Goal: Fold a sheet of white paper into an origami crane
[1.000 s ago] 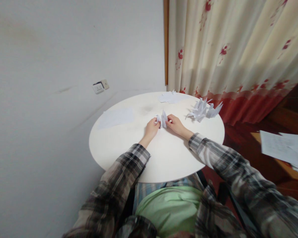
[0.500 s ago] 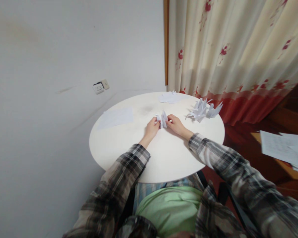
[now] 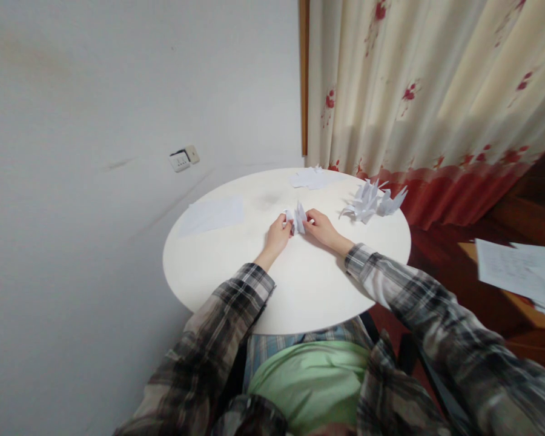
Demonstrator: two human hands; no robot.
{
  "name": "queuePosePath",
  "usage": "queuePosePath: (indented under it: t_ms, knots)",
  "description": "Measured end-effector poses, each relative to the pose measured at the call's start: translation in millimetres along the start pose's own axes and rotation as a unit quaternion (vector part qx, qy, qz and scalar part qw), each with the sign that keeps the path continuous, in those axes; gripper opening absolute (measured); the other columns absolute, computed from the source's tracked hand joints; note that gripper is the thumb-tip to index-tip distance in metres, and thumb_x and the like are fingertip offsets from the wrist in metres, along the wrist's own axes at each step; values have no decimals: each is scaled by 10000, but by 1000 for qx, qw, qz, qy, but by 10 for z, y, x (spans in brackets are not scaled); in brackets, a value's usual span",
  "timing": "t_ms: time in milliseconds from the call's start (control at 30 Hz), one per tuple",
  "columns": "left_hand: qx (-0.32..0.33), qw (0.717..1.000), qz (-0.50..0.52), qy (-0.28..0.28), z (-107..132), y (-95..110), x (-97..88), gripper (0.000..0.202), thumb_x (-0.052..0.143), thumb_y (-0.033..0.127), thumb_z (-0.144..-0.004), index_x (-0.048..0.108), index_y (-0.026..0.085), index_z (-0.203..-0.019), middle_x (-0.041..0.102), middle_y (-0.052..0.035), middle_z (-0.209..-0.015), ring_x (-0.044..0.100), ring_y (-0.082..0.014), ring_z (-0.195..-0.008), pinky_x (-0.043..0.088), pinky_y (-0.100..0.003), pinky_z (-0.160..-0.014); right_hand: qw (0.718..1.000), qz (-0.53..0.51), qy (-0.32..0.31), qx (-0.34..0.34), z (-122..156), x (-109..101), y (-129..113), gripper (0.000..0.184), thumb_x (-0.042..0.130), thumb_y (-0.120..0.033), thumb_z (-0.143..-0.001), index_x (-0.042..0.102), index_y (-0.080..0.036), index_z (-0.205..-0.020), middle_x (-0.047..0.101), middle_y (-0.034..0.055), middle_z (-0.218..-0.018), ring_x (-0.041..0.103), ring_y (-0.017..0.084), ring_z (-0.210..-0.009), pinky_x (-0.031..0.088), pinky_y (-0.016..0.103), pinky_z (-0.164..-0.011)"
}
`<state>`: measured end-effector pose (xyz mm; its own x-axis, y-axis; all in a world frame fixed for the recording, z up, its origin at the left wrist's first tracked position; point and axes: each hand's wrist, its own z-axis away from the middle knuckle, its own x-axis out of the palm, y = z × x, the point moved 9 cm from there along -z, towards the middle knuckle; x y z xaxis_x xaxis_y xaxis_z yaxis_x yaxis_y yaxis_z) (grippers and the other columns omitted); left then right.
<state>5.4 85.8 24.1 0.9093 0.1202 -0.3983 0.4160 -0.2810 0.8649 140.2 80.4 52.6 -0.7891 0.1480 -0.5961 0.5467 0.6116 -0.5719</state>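
A small folded white paper figure [image 3: 297, 218] stands on the round white table [image 3: 236, 266] near its middle. My left hand [image 3: 278, 234] pinches the figure's left side with closed fingers. My right hand [image 3: 321, 227] grips its right side, fingers pressed together. Both plaid sleeves reach in from the bottom of the view.
A pile of folded paper figures [image 3: 373, 202] lies at the table's right rim. A flat white sheet [image 3: 212, 215] lies at the left, and more paper [image 3: 312, 177] at the far edge. A curtain [image 3: 418, 97] hangs behind; loose papers [image 3: 518, 269] rest on wooden furniture at right.
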Motion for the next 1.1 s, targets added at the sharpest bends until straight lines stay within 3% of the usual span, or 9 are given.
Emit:
queuePosePath:
  t_ms: [1100]
  knots:
    - [-13,1000,5,-4,-2,-28,14,107,455,302,-820,500,207,-806,599,15,-686,569,-98,-569,462,-220,-559,1000,-1,4,1,1,1,6,76,488,-247,-777,506,-189,-731,558,17,-755,477,142,-718,371,265,-703]
